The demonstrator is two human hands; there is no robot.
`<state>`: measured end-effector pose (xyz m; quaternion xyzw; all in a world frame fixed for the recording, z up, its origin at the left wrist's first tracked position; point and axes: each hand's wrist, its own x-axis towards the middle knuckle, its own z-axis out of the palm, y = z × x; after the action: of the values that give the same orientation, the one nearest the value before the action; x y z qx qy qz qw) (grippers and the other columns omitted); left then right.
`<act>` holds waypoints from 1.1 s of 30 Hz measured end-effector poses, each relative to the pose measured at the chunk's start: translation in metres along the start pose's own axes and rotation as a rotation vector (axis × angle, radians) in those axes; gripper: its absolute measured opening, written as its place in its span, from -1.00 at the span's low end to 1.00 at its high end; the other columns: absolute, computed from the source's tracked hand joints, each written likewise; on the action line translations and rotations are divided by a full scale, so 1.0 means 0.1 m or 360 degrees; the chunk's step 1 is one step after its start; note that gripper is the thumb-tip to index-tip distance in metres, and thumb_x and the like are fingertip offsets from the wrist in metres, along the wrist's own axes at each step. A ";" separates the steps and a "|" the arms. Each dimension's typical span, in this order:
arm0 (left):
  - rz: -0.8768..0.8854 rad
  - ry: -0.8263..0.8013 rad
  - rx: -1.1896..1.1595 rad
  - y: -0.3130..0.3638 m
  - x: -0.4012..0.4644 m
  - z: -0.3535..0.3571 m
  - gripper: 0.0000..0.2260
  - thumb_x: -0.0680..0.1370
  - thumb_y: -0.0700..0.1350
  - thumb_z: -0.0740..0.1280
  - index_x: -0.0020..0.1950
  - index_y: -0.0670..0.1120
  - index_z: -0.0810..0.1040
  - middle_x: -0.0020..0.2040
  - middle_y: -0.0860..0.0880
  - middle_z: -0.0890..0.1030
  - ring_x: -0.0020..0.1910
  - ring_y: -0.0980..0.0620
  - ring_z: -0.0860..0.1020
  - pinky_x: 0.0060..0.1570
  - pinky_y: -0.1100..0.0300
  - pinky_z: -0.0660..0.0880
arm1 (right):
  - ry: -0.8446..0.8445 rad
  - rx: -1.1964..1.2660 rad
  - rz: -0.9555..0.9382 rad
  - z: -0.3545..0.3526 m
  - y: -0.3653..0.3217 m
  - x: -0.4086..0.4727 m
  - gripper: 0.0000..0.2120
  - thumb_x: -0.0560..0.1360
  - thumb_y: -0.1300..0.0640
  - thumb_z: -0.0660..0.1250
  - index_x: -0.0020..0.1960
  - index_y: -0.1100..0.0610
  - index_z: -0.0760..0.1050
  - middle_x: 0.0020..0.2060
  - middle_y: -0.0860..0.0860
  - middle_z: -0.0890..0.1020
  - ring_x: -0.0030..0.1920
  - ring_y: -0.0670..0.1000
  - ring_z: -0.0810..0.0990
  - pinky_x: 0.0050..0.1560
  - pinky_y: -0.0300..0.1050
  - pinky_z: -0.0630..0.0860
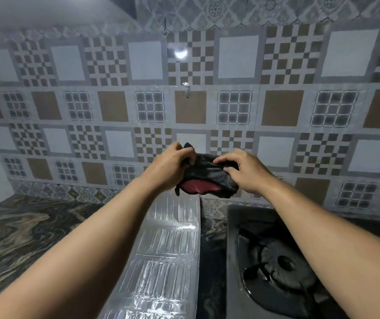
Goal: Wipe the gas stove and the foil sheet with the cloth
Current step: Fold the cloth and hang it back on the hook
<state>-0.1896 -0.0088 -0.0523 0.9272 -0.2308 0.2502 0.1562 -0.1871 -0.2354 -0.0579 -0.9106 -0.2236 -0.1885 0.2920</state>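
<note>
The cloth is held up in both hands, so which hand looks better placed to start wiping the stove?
Probably the right hand. It grips the cloth on the side directly above the gas stove, whose burner lies under the right forearm. The left hand sits over the foil sheet instead.

no readable text, no labels, no brand marks, no numbers anywhere in view
</note>
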 end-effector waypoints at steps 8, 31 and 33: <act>-0.0006 0.0071 0.0558 -0.37 0.61 0.05 -0.67 0.61 -0.01 0.29 0.39 0.09 0.49 0.04 -0.08 0.40 -0.06 -0.15 0.55 -0.01 -0.04 0.56 | -0.0083 -0.0276 -0.0241 0.11 0.18 0.96 -0.59 0.58 0.17 0.23 0.40 -0.07 0.43 0.01 0.03 0.38 0.10 0.05 0.38 0.18 -0.08 0.38; -0.0262 0.0168 0.0996 -0.95 2.12 -0.22 -0.55 0.61 -0.09 0.29 0.49 0.06 0.32 0.21 -0.21 0.31 0.12 -0.35 0.46 0.15 -0.18 0.51 | 0.0423 -0.1022 -0.0193 0.04 0.17 2.61 -0.44 0.56 -0.07 0.25 0.47 -0.35 0.10 0.33 0.14 0.29 0.34 0.27 0.24 0.31 0.20 0.21; -0.0305 0.0184 0.0865 -0.96 2.09 -0.15 -0.58 0.62 -0.10 0.27 0.49 0.06 0.35 0.20 -0.20 0.32 0.11 -0.35 0.47 0.22 -0.14 0.48 | 0.0403 -0.1016 -0.0202 0.04 0.16 2.59 -0.49 0.58 -0.05 0.21 0.46 -0.34 0.14 0.34 0.14 0.29 0.35 0.28 0.24 0.31 0.21 0.21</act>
<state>0.0133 0.0054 0.0556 0.9368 -0.0574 0.3394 -0.0622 0.0365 -0.1676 0.0551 -0.9097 -0.1716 -0.3781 0.0058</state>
